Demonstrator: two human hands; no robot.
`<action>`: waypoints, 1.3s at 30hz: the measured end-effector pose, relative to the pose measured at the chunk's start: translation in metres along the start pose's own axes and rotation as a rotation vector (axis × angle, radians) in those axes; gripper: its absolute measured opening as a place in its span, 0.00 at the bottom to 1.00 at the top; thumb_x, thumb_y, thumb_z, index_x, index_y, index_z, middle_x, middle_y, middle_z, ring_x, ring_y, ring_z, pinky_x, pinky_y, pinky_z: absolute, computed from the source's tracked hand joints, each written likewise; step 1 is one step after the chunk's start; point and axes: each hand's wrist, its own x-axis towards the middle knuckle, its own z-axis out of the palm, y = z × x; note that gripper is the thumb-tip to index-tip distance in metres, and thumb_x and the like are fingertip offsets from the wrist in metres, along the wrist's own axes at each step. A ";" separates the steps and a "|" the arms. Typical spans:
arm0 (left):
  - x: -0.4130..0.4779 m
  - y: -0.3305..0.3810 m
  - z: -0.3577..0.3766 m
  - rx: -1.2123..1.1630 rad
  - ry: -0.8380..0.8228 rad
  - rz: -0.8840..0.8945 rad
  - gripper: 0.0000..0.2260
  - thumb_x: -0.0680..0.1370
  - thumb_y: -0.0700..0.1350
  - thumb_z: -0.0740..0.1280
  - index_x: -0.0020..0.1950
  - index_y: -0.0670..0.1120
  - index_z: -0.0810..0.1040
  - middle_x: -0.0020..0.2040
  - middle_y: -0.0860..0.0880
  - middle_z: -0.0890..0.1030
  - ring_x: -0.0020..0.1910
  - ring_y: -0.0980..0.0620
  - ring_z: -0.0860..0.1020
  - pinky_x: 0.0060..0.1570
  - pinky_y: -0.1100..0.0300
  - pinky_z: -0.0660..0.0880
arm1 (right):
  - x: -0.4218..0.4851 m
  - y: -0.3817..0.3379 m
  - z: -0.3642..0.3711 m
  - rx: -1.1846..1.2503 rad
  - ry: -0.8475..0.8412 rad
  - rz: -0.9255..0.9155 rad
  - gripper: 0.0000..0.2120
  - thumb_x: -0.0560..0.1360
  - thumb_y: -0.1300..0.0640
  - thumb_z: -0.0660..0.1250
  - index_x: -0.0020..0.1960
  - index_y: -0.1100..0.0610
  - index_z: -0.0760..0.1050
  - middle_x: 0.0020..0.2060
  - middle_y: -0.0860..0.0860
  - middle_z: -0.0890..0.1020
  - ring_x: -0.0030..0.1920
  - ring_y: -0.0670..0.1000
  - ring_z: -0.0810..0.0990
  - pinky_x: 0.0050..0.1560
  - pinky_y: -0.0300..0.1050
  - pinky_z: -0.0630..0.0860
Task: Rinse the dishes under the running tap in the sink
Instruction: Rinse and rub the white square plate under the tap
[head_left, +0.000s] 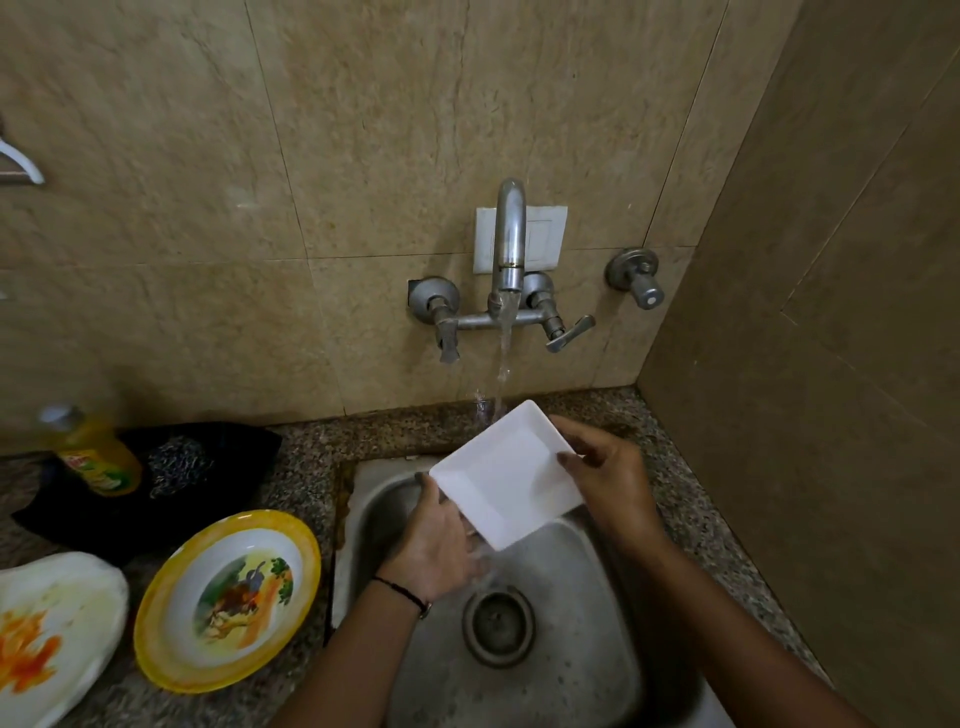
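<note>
A white square plate (506, 475) is held tilted over the steel sink (571, 670), its far corner under the water stream (503, 364) falling from the wall tap (508, 234). My left hand (441, 540) grips the plate's near left edge from below. My right hand (602, 467) holds its right edge, thumb on the top face. Water runs off the plate's low corner toward the drain (497, 623).
On the granite counter (306, 467) left of the sink lie a yellow-rimmed bowl (228, 597) and a stained white plate (52, 634). Behind them stand a yellow soap bottle (96, 457) and a black cloth with a scrubber (179, 462). A tiled wall closes the right side.
</note>
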 end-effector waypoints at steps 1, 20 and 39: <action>0.001 0.003 -0.001 -0.004 -0.021 -0.035 0.37 0.76 0.71 0.44 0.71 0.48 0.69 0.66 0.41 0.77 0.66 0.39 0.72 0.61 0.44 0.68 | -0.002 -0.003 -0.006 0.049 -0.011 -0.008 0.18 0.74 0.70 0.65 0.56 0.52 0.80 0.49 0.40 0.82 0.48 0.39 0.81 0.46 0.36 0.79; -0.010 0.024 0.016 -0.140 -0.231 0.219 0.18 0.82 0.44 0.58 0.71 0.42 0.70 0.64 0.39 0.78 0.57 0.43 0.80 0.47 0.48 0.81 | 0.021 0.021 0.039 -0.788 -0.153 -0.610 0.24 0.81 0.47 0.49 0.68 0.58 0.70 0.68 0.54 0.72 0.71 0.50 0.67 0.74 0.50 0.57; -0.014 0.013 0.010 -0.059 -0.193 0.232 0.16 0.81 0.44 0.59 0.68 0.44 0.72 0.63 0.39 0.79 0.63 0.39 0.77 0.54 0.43 0.78 | 0.020 0.028 0.055 -0.918 -0.104 -0.441 0.27 0.80 0.42 0.40 0.73 0.51 0.63 0.77 0.55 0.54 0.77 0.53 0.49 0.75 0.56 0.46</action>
